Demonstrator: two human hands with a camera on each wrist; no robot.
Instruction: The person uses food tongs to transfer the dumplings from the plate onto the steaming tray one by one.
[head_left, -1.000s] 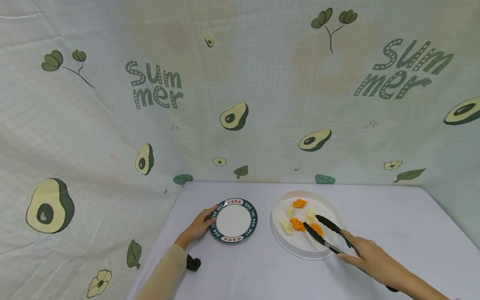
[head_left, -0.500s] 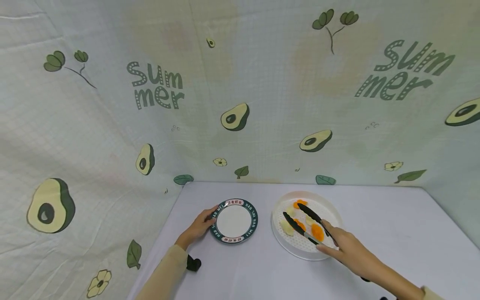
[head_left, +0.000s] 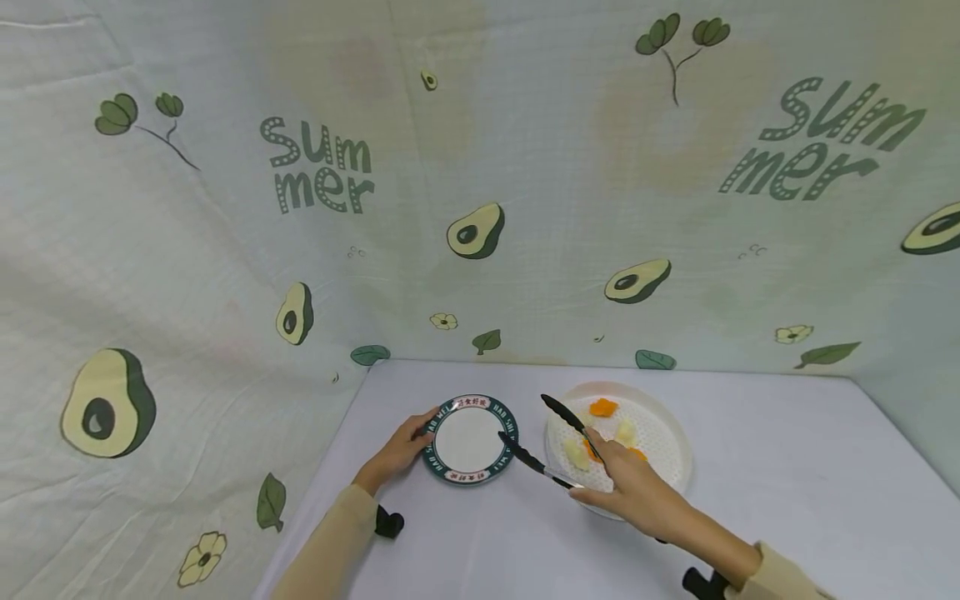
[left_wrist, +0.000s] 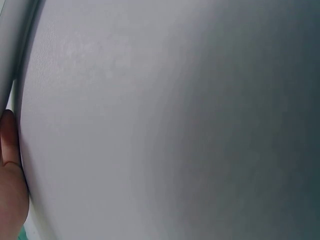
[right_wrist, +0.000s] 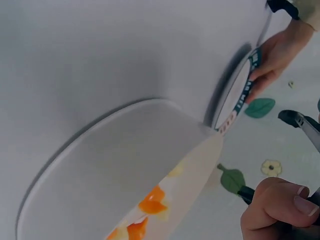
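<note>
My left hand grips the left rim of a round plate with a dark green lettered border. My right hand holds black-tipped tongs with their arms spread wide and nothing between the tips. One tip overlaps the plate's right rim in the head view; the other is over the left edge of a round white tray with a dotted inside. In that tray lie orange flower-shaped pieces and pale yellow pieces, some hidden behind the right hand and tongs. The left wrist view shows mostly the tabletop.
Both plate and tray stand on a white table. A cloth printed with avocados and leaves hangs behind and to the left. Black wrist straps show at the sleeves.
The right hand has carried the tongs leftward from over the tray toward the plate, and their arms have spread wider. The left hand stays on the plate's rim.
</note>
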